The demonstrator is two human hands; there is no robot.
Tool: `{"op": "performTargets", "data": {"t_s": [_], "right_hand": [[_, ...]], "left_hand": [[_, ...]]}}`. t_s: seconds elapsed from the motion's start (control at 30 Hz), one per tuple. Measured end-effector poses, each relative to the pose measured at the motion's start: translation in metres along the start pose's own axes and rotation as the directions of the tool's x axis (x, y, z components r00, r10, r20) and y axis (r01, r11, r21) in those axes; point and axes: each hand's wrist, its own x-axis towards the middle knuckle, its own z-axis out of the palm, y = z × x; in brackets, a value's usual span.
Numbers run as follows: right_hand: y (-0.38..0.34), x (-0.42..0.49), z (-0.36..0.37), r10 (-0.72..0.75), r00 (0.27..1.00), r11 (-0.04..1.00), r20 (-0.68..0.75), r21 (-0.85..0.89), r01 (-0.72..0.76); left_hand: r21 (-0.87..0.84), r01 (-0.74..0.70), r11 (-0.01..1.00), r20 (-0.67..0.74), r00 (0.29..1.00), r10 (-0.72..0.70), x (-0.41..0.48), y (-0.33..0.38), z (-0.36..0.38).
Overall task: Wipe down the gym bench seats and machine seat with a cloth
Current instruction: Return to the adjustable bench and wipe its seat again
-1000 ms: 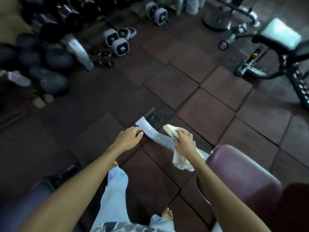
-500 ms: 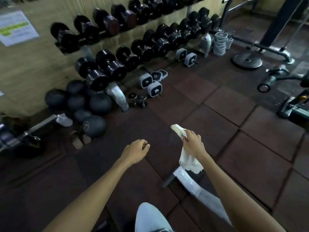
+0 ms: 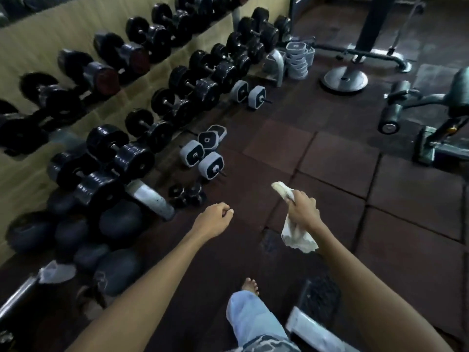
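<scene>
The cloth (image 3: 295, 229) is gripped in the closed right hand (image 3: 303, 212), bunched through the fist so that 1 short end sticks up above the thumb and the longer end hangs below the wrist. It is likely held this way for carrying, not spread for wiping. The left hand (image 3: 215, 219) is curled loosely and nothing is held in it; it hangs free over the floor mats (image 3: 337, 158), probably just for balance while walking (a bare foot (image 3: 250, 287) is seen stepping forward).

No seat is being touched. A silver frame leg (image 3: 314, 331) of a bench is seen at the bottom edge of the view, just beside the right forearm. A padded machine seat (image 3: 459, 95) is seen at the right edge, well apart from the cloth, so a move between seats is judged to be the step in hand.

Dumbbells (image 3: 121, 153) are racked along the wall at the left, with grey-ended ones (image 3: 203, 153) set down on the floor beside the rack.
</scene>
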Motion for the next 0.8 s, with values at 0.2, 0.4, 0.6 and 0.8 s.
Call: {"op": "performTargets", "data": {"t_s": [0.2, 0.4, 0.6, 0.8], "right_hand": [[-0.015, 0.099, -0.039, 0.139, 0.99, 0.99, -0.023, -0.009, -0.139], [-0.004, 0.183, -0.087, 0.257, 0.953, 0.966, -0.161, 0.052, -0.252], [0.019, 0.275, -0.138, 0.457, 0.835, 0.89, -0.308, 0.17, -0.424], [0.036, 0.332, -0.184, 0.669, 0.636, 0.743, -0.385, 0.326, -0.585]], "left_hand": [[0.001, -0.11, 0.994, 0.076, 0.991, 0.109, 0.144, 0.047, -0.053], [0.046, -0.278, 0.959, 0.175, 0.948, 0.267, 0.276, 0.128, -0.08], [0.098, -0.541, 0.835, 0.355, 0.803, 0.479, 0.423, 0.236, -0.095], [0.102, -0.695, 0.711, 0.469, 0.664, 0.582, 0.526, 0.342, -0.09]]}}
